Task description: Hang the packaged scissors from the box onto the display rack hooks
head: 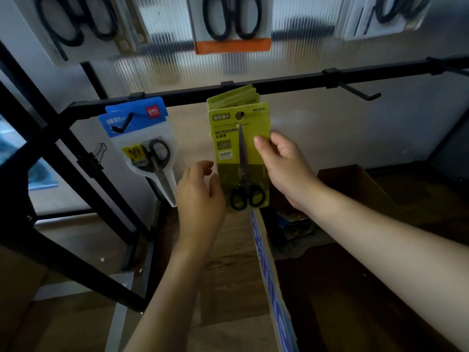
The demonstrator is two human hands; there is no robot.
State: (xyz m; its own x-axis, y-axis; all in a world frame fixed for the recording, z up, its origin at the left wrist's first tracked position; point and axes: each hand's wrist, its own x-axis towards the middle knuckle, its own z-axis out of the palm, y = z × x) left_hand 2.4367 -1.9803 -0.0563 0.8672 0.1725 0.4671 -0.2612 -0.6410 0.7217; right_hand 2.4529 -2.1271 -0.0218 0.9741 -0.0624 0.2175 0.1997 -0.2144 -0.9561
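A yellow-green pack of black-handled scissors (236,148) hangs at the front of a stack of like packs on the middle hook of the black rack bar (291,81). My right hand (281,163) pinches the pack's right edge with thumb on its face. At the pack's lower left edge is my left hand (200,191), fingers loosely curved and touching it. The cardboard box (355,179) stands low on the right, its contents dim.
A blue-topped scissors pack (142,143) hangs on the hook to the left. A bare hook (360,94) juts out to the right. More scissors packs (231,24) hang on the row above. Black frame legs cross at the left; wooden floor lies below.
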